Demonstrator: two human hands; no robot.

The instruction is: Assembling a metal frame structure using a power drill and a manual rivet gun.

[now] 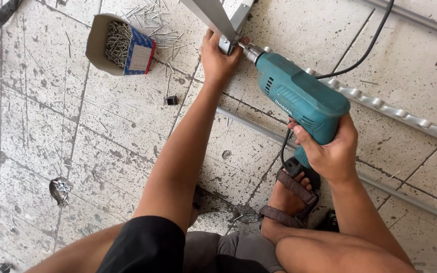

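Observation:
My right hand (330, 149) grips the handle of a teal corded electric drill (294, 96), whose chuck points up-left at a small metal bracket (227, 44) on a grey metal profile (213, 17). My left hand (217, 58) presses on that bracket and the profile's lower end, fingers wrapped around them, right beside the drill tip. The drill's black cord (365, 48) runs off to the upper right.
An open cardboard box of screws (122, 45) lies at upper left, with loose screws (153, 23) scattered beside it. Long metal rails (395, 114) cross the tiled floor at right. My sandalled foot (292, 199) rests below the drill. A small black clip (172, 100) lies on the tiles.

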